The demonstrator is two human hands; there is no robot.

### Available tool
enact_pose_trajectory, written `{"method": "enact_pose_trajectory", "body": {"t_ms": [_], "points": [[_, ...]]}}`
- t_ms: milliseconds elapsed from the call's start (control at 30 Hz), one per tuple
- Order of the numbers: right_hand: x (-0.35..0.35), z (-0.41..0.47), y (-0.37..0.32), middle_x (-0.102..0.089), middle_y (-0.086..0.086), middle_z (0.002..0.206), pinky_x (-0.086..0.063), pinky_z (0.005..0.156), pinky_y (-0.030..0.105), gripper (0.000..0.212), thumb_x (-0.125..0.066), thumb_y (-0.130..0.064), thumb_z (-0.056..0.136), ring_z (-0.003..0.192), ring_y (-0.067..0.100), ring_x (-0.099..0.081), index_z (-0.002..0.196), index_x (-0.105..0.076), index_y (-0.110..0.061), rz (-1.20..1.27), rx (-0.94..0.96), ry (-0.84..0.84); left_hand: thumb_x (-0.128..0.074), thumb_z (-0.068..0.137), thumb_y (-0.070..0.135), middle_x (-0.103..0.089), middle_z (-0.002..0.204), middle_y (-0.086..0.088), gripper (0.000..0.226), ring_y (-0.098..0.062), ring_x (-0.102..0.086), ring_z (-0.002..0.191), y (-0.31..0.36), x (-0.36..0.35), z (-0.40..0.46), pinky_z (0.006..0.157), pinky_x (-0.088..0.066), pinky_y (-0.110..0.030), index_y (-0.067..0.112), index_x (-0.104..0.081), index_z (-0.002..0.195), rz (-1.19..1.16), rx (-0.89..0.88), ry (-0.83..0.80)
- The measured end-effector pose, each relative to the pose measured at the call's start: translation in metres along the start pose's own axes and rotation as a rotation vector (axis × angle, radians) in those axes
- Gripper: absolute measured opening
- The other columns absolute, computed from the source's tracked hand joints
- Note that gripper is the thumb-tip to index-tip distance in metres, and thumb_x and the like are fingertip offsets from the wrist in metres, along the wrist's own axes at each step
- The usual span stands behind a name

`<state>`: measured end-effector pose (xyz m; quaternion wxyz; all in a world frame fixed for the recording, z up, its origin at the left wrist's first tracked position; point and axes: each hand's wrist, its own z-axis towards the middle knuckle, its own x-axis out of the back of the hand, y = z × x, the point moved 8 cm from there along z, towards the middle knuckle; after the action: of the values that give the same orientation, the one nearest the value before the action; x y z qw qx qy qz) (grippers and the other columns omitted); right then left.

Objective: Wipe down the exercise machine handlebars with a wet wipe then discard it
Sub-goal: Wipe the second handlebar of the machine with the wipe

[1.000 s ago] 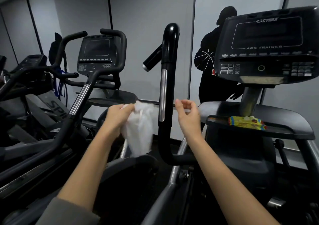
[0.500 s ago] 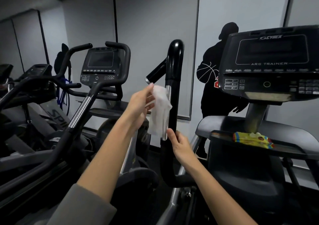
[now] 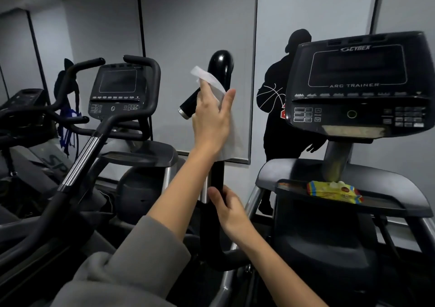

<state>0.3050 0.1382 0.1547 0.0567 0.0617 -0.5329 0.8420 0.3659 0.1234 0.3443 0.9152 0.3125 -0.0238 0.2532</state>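
The black upright handlebar (image 3: 221,64) of the arc trainer rises in the middle of the head view. My left hand (image 3: 211,121) holds a white wet wipe (image 3: 233,135) against the bar's upper part, thumb on the right side, fingers hidden behind the wipe. One corner of the wipe sticks up above my fingers; the rest hangs below my palm. Lower down, my right hand (image 3: 228,209) grips the same bar, fingers wrapped round its far side.
A yellow wet wipe pack (image 3: 334,191) lies on the machine's tray (image 3: 388,206) under the console (image 3: 357,83). A second machine with its own handlebars (image 3: 77,146) stands close on the left. Grey wall panels and a dark figure decal (image 3: 277,123) are behind.
My left hand rose with the wipe and brought it onto the upper handlebar. My right hand moved from mid-air down onto the lower bar and took hold of it.
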Motion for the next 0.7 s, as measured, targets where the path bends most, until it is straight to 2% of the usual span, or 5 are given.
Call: {"method": "enact_pose_trajectory", "body": {"t_ms": [200,300,367,533,700], "points": [[-0.005,-0.001,0.002,-0.067,0.002,0.097,-0.042,0.072,0.004,0.037,-0.044,-0.047,0.086,0.086,-0.002,-0.063,0.105,-0.057,-0.017,0.046,0.032,0.027,-0.036,0.074,0.081,-0.069,0.094,-0.012,0.083,-0.031,-0.069,0.086,-0.049,-0.007,-0.027,0.082,-0.054,-0.051,0.01,-0.052,0.114,-0.233,0.192,-0.045],[-0.006,-0.001,0.003,-0.068,-0.02,0.081,-0.041,0.07,0.001,0.025,-0.043,-0.048,0.084,0.079,-0.018,-0.059,0.096,-0.054,-0.028,0.075,0.013,0.032,-0.033,0.079,0.075,-0.069,0.076,-0.01,0.076,-0.025,-0.068,0.07,-0.072,-0.014,-0.054,0.07,-0.055,-0.039,0.003,-0.058,0.086,-0.416,0.339,-0.18],[-0.008,-0.003,0.004,-0.068,-0.021,0.077,-0.044,0.067,0.004,0.033,-0.043,-0.06,0.083,0.076,-0.014,-0.061,0.095,-0.053,-0.032,0.049,0.005,0.034,-0.023,0.09,0.064,-0.064,0.09,-0.007,0.07,-0.019,-0.061,0.088,-0.077,-0.01,-0.065,0.08,-0.047,-0.032,0.004,-0.059,0.094,-0.352,0.34,-0.219],[-0.008,-0.002,0.005,-0.066,-0.01,0.096,-0.044,0.076,0.007,0.039,-0.041,-0.054,0.082,0.09,-0.009,-0.061,0.106,-0.056,-0.028,0.031,0.008,0.04,-0.026,0.1,0.041,-0.038,0.123,-0.005,0.039,-0.016,-0.036,0.12,-0.064,0.042,-0.035,0.095,-0.026,-0.025,0.011,-0.043,0.118,-0.339,0.418,0.268],[-0.008,-0.001,0.0,-0.062,-0.02,0.099,-0.038,0.074,-0.002,0.046,-0.041,-0.069,0.074,0.091,-0.024,-0.054,0.105,-0.051,-0.036,0.016,-0.018,-0.017,-0.022,0.101,0.044,-0.048,0.14,-0.007,0.053,-0.017,-0.045,0.13,-0.017,0.023,0.034,0.111,-0.031,-0.031,0.01,-0.044,0.136,-0.632,0.422,0.149]]}}
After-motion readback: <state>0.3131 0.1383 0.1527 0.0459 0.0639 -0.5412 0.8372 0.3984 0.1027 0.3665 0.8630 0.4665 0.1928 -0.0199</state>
